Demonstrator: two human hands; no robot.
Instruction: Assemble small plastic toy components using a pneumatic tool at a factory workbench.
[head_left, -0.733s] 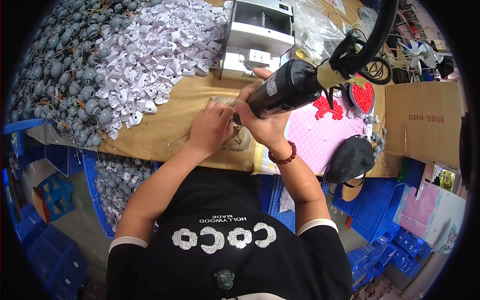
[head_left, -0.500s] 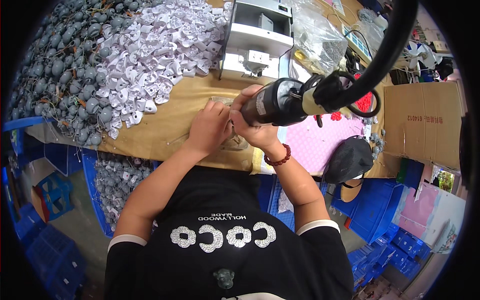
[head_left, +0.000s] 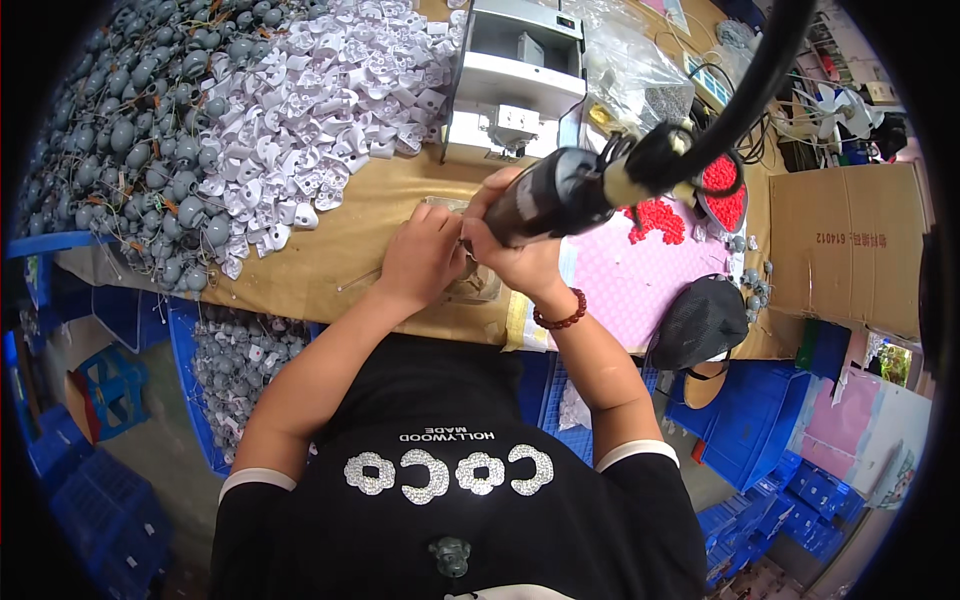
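My right hand [head_left: 515, 255] is wrapped round a black cylindrical electric screwdriver [head_left: 550, 195]. The tool is tilted, and a thick black cable runs from its rear end toward the upper right. My left hand [head_left: 420, 250] is closed close beside the tool's front end. Its fingers are bent over something small that I cannot make out. Beneath both hands lies a clear, shallow plastic fixture [head_left: 487, 287] on the brown-covered table. My hands hide the screwdriver's tip and most of the fixture.
Piles of white plastic parts [head_left: 330, 110] and grey round parts with wires [head_left: 130, 150] fill the left. A boxy machine [head_left: 515, 85] stands behind my hands. To the right are a pink mat [head_left: 610, 290], red pieces [head_left: 657, 222], a black cap [head_left: 700, 315] and a cardboard box [head_left: 850, 245].
The screwdriver's rear end has swung slightly left and its cable has shifted left, uncovering more red pieces. My right hand has turned a little; my left hand stays nearly still.
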